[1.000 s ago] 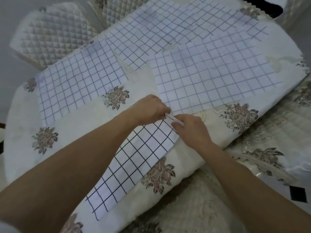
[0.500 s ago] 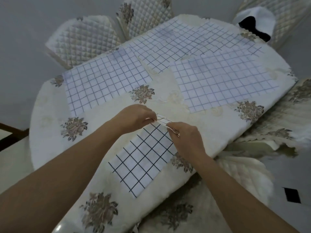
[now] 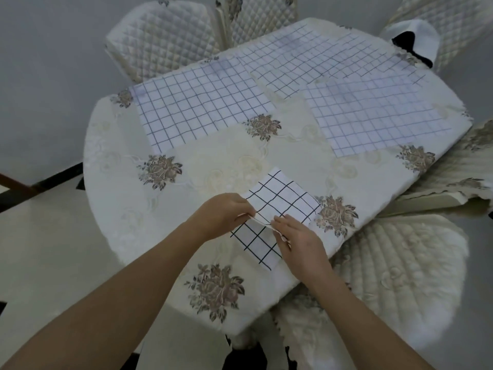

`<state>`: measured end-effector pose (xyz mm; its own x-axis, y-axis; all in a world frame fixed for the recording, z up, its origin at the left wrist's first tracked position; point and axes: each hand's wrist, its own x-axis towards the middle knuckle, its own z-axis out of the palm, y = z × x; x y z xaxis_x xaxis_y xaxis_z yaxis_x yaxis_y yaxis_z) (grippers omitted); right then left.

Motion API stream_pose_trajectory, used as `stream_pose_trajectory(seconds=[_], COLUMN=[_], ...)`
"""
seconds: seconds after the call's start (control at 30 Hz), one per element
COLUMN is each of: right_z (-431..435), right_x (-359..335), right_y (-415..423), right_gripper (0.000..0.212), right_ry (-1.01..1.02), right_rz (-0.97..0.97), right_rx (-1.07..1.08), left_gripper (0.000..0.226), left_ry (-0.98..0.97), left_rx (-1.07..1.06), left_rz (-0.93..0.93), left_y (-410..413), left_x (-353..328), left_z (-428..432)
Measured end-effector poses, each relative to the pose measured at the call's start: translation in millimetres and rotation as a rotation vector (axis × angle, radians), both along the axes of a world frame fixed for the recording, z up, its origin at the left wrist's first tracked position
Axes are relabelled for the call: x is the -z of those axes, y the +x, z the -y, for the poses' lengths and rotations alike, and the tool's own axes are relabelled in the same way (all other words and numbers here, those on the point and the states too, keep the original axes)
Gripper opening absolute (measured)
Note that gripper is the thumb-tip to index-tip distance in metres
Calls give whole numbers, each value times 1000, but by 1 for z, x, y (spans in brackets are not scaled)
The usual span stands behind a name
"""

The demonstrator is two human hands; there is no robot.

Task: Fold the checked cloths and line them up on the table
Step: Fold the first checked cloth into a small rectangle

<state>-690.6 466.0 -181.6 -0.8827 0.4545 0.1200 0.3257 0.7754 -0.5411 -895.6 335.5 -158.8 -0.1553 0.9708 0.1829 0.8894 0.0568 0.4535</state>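
left hand fingers pinched on the folded edge of dark-checked cloth | cloth lies flat near the tabletop front edge | right hand fingers pinch the same edge | pale checked cloths spread flat beyond

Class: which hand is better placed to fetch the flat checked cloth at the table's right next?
Probably the right hand: nearer the flat checked cloth; the left hand would cross over. Both pinch the dark-checked cloth.
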Motion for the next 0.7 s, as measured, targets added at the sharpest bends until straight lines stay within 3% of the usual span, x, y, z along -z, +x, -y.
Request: stream_pose_trajectory(seconds=[0.2,0.33,0.47,0.7], right_z=[20,22,23,11], right_x=[21,27,26,23], right_y=[24,38,36,30], right_gripper=[32,49,48,48], right_ry=[14,-67,102,51], right_rz=[90,224,179,169], right_rx=[-40,-67,-181,-128], left_gripper=[12,9,11,16], left_ry=[-35,-79,-81,-111], left_rx=[9,39,8,-44], left_rz=[43,18,-7,-94], left_y=[16,21,17,22], left_x=[42,55,58,52], left_z=[17,19,16,12])
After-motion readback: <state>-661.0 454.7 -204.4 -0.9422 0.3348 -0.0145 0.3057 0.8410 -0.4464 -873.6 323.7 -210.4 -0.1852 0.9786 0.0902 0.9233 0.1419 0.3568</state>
